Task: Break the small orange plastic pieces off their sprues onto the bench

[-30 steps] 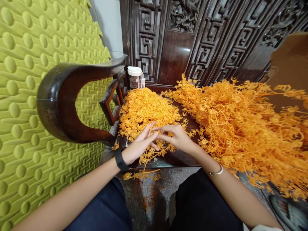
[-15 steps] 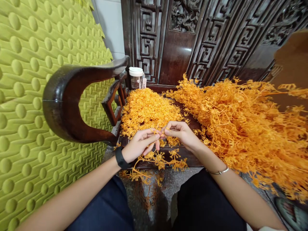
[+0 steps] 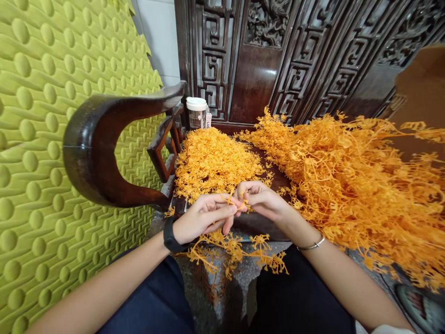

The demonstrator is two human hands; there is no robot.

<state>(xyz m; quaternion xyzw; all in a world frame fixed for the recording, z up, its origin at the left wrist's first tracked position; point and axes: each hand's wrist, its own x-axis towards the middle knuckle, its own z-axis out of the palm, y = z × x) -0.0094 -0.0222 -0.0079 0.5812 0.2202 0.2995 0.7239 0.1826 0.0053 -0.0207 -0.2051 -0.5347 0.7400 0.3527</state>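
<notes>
Orange sprig (image 3: 230, 200) pinched at frame centre by fingertips of left hand (image 3: 206, 214) and right hand (image 3: 263, 199), apparently so it is steadied from both sides. Branch (image 3: 235, 251) hung below, lower centre. Heap (image 3: 215, 157) placed upper centre, bundle (image 3: 347, 181) at right, presumably for easy reach.

Thin silver bangle (image 3: 313, 245); black wristband (image 3: 170, 235) left of bangle; dark trousers (image 3: 153, 299) below bangle; pale sleeve (image 3: 392, 330) up-arm from bangle
</notes>
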